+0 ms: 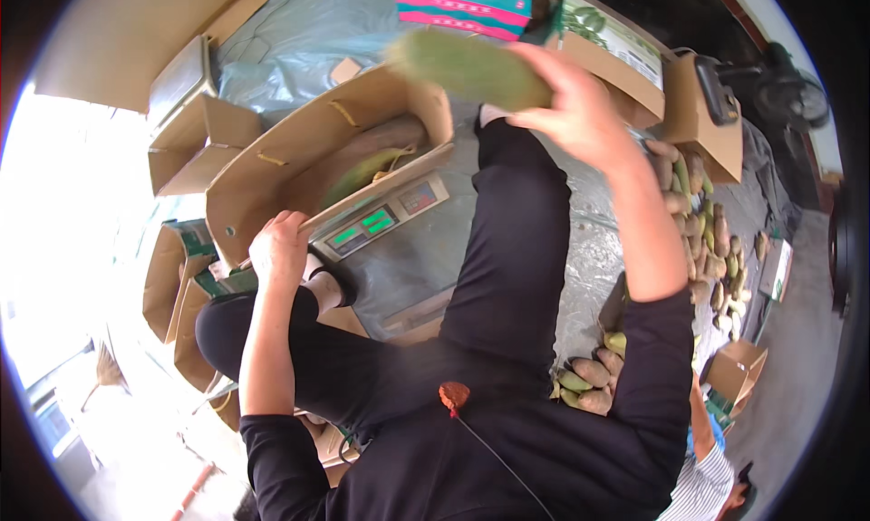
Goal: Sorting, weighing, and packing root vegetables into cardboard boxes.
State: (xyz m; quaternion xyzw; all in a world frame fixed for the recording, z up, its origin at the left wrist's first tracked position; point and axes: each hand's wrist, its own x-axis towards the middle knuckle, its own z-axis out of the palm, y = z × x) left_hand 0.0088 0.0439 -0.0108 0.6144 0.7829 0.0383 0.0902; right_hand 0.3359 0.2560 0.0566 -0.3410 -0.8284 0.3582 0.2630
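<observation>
The green elongated vegetable [471, 72] lies at ten o'clock of the right hand [575, 109], its near end clamped between the fingers above and the thumb below. Its far end points toward nine to ten o'clock, just past the upper right corner of the open carton [227, 204] as seen in the view; motion blur hides its surface detail. The left hand [279, 249] is at seven o'clock of the carton, fingers bent over its near rim; I cannot tell whether the thumb pinches the wall.

The carton is plain brown cardboard, long and deep, with yellowish cord loops [272, 159] on its far wall. Inside lie rounded, brownish roots and another tapering green vegetable [362, 175]. At five o'clock of the carton is a pale scale panel [372, 222] with glowing green digits. Thin, wrinkled plastic sheeting [299, 36] shines at eleven o'clock of the view, and a pile of stubby brown and green roots [711, 240] spreads at three o'clock.

The right forearm rises from four o'clock, bare below a black sleeve, and the hand turns toward ten o'clock. The left forearm climbs from seven o'clock, nearly upright in the view, with the palm facing down.
</observation>
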